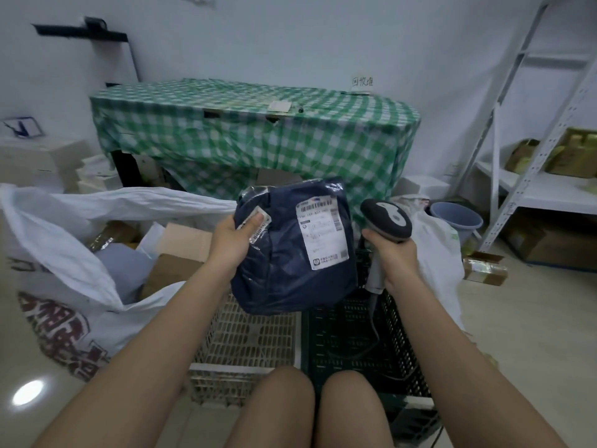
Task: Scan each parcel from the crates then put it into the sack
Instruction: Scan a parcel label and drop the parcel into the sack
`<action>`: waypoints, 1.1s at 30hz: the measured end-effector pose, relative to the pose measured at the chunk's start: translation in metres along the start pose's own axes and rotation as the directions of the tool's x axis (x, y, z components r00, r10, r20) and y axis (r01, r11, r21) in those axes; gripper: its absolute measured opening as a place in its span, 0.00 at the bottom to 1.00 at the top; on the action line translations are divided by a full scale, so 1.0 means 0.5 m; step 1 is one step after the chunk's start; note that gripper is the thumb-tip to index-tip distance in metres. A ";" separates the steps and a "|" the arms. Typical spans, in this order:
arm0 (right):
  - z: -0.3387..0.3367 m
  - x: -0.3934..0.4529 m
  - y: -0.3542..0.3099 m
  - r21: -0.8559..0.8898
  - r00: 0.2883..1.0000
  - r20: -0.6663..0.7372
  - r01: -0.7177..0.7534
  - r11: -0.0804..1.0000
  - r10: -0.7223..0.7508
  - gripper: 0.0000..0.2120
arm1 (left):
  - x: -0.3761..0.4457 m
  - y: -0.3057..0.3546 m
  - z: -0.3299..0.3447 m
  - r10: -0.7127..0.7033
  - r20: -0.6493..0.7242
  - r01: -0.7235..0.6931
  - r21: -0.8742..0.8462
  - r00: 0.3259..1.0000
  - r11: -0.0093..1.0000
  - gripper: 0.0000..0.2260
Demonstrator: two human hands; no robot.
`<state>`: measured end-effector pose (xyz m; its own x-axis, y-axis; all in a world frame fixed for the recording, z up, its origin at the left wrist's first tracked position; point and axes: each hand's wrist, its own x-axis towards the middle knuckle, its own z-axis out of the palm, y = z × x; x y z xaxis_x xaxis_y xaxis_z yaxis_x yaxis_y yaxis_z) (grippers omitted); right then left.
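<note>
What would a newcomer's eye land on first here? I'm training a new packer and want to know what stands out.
First, the dark blue plastic parcel with a white shipping label, held up at centre by the left hand. Just right of it, the right hand grips a grey handheld barcode scanner. At left gapes the open white woven sack, boxes already inside.
</note>
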<state>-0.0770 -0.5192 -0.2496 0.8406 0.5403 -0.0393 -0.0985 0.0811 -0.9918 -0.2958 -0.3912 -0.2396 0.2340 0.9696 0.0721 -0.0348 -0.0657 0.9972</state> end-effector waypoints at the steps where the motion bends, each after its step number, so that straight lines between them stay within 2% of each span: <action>1: 0.003 -0.002 -0.001 -0.012 1.000 0.021 0.008 1.000 -0.007 0.18 | 0.005 0.004 -0.014 -0.016 -0.027 0.015 -0.020 0.999 1.000 0.13; 4: 0.021 -0.019 -0.006 -0.070 0.988 0.147 0.051 0.996 -0.041 0.13 | 0.016 0.012 -0.059 -0.041 -0.087 0.038 -0.040 0.995 0.998 0.11; 8: 0.059 -0.054 -0.009 -0.121 0.942 0.305 0.183 0.976 -0.139 0.20 | 0.014 0.020 -0.097 -0.038 -0.162 0.028 -0.059 0.986 0.998 0.14; 10: 0.076 -0.071 -0.013 -0.135 0.920 0.352 0.233 0.963 -0.173 0.19 | 0.015 0.021 -0.112 -0.029 -0.191 0.021 -0.046 0.981 0.999 0.16; 16: 0.107 -0.106 -0.023 -0.171 0.859 0.489 0.266 0.949 -0.153 0.21 | 0.024 0.008 -0.137 -0.034 -0.222 0.031 -0.019 0.974 0.999 0.13; 25: 0.136 -0.133 -0.017 -0.146 0.869 0.435 0.327 0.934 -0.236 0.17 | 0.029 0.003 -0.142 -0.032 -0.248 0.041 0.031 0.968 0.999 0.17; 33: 0.136 -0.138 -0.024 -0.187 0.880 0.428 0.311 0.932 -0.207 0.15 | 0.029 0.002 -0.147 -0.034 -0.259 0.043 0.027 0.965 0.999 0.17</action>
<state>-0.1701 -0.5007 -0.2265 0.5322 0.8167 0.2232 0.2693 0.0867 -0.9592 -0.3641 -0.3599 -0.2392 -0.0247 0.9992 0.0306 0.0010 -0.0306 0.9995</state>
